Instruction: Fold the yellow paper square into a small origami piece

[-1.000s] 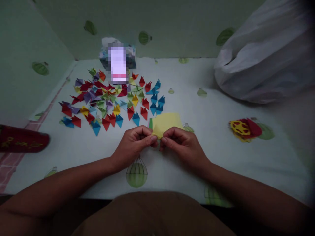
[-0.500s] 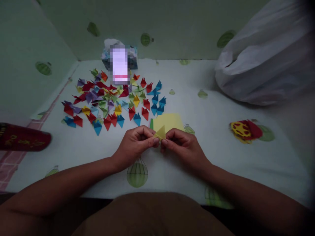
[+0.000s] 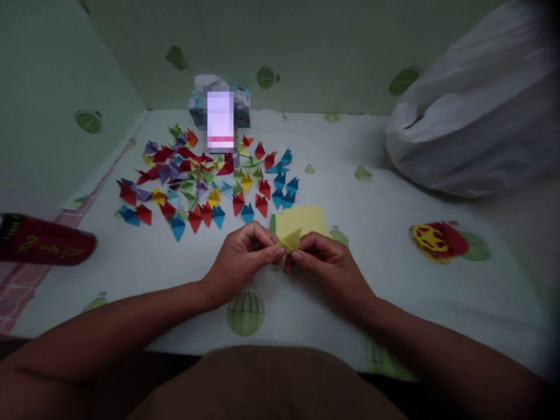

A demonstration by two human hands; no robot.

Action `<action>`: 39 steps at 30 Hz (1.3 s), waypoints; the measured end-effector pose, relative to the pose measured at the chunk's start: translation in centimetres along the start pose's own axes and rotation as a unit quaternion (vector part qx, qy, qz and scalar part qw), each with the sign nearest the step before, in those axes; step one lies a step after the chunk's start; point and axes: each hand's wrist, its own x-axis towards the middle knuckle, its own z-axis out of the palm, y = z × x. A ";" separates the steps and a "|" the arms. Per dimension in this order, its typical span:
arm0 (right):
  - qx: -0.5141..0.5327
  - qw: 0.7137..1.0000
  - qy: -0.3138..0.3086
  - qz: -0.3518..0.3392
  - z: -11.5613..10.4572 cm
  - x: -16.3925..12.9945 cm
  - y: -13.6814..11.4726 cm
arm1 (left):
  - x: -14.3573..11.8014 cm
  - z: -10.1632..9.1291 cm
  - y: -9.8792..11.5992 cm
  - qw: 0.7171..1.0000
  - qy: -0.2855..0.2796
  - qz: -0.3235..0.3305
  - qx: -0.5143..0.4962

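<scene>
One folded paper, yellow, sharply tipped, is pinched by the closed fingers of the left hand and right hand over the tabletop, roughly midway between its left and right edges.

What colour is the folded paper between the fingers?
Yellow; the folded paper shows best in the head view.

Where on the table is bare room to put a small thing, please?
Two patches of the pale printed tabletop look free: one between the flat yellow paper and the red-and-yellow object; one between the dark red cylinder and the left hand. It is crowded where the multicoloured folded-paper shapes spread, upper left.
</scene>
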 end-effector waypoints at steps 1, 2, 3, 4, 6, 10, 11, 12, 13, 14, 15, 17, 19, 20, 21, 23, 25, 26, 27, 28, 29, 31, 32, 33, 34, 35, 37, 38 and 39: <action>0.014 1.000 0.000 0.000 0.0 0.0 0.2 | 0.0 0.1 0.1 1.000 0.005 0.005 0.001; 0.029 1.000 0.000 0.002 0.0 0.0 0.3 | -0.1 0.1 0.1 1.000 0.011 0.010 0.003; 0.041 0.999 0.000 0.003 0.1 0.0 0.5 | -0.2 0.2 0.2 1.000 0.015 0.012 0.005; 0.049 0.999 -0.002 0.005 0.1 0.0 0.6 | -0.2 0.2 0.2 1.000 0.020 0.014 0.008; 0.059 0.998 -0.004 0.006 0.2 0.0 0.8 | -0.3 0.2 0.3 0.999 0.027 0.013 0.015; 0.079 0.997 -0.008 0.005 0.2 0.0 1.0 | -0.3 0.1 0.4 1.000 0.025 -0.003 0.012; 0.084 0.996 -0.011 0.004 0.2 0.0 1.1 | -0.3 0.1 0.4 1.000 0.016 -0.010 0.007; 0.087 0.996 -0.014 0.003 0.2 0.0 1.2 | -0.2 0.1 0.4 1.000 0.006 -0.016 0.000; 0.088 0.996 -0.016 0.002 0.2 0.1 1.3 | -0.2 0.1 0.4 1.000 -0.007 -0.021 -0.006; 0.088 0.996 -0.018 -0.001 0.1 0.1 1.3 | -0.2 0.1 0.4 0.999 -0.019 -0.024 -0.011; 0.086 0.996 -0.020 -0.004 0.1 0.1 1.4 | -0.2 0.1 0.3 0.999 -0.028 -0.025 -0.014; 0.084 0.996 -0.024 -0.007 0.0 0.2 1.5 | -0.3 0.1 0.3 0.999 -0.037 -0.025 -0.016; 0.087 0.996 -0.026 -0.008 0.0 0.2 1.5 | -0.3 0.1 0.2 0.999 -0.036 -0.022 -0.016; 0.089 0.996 -0.027 -0.009 0.0 0.2 1.5 | -0.3 0.1 0.1 0.999 -0.034 -0.019 -0.017; 0.089 0.996 -0.027 -0.010 0.1 0.2 1.5 | -0.3 0.1 0.1 0.999 -0.033 -0.016 -0.017; 0.087 0.996 -0.026 -0.007 0.1 0.2 1.4 | -0.4 0.1 0.0 0.999 -0.030 -0.011 -0.015; 0.085 0.996 -0.024 -0.003 0.2 0.2 1.4 | -0.4 0.1 -0.1 1.000 -0.027 -0.007 -0.011; 0.083 0.996 -0.022 -0.001 0.2 0.2 1.4 | -0.4 0.1 -0.1 1.000 -0.025 -0.004 -0.008; 0.081 0.996 -0.021 -0.001 0.2 0.2 1.4 | -0.4 0.1 -0.1 1.000 -0.024 -0.001 -0.005; 0.079 0.997 -0.018 -0.001 0.2 0.2 1.3 | -0.5 0.1 -0.1 1.000 -0.023 0.004 -0.002; 0.076 0.997 -0.017 -0.001 0.3 0.2 1.3 | -0.5 0.2 -0.1 1.000 -0.022 0.009 0.002; 0.074 0.997 -0.018 0.003 0.3 0.2 1.3 | -0.5 0.2 0.0 1.000 -0.020 0.019 0.009; 0.076 0.997 -0.020 0.006 0.3 0.2 1.3 | -0.5 0.2 0.0 0.999 -0.020 0.024 0.014; 0.079 0.997 -0.022 0.009 0.3 0.2 1.3 | -0.5 0.2 0.0 0.999 -0.020 0.028 0.022; 0.081 0.996 -0.025 0.013 0.2 0.2 1.3 | -0.6 0.1 0.0 0.999 -0.020 0.033 0.032; 0.080 0.996 -0.028 0.015 0.2 0.3 1.3 | -0.6 0.1 0.0 0.998 -0.019 0.040 0.044; 0.070 0.997 -0.032 0.015 0.2 0.3 1.2 | -0.5 0.0 0.0 0.996 -0.015 0.053 0.073; 0.062 0.997 -0.033 0.014 0.1 0.3 1.2 | -0.5 0.0 0.0 0.995 -0.013 0.058 0.085; 0.055 0.998 -0.031 0.012 0.1 0.3 1.1 | -0.5 0.0 0.0 0.994 -0.012 0.060 0.091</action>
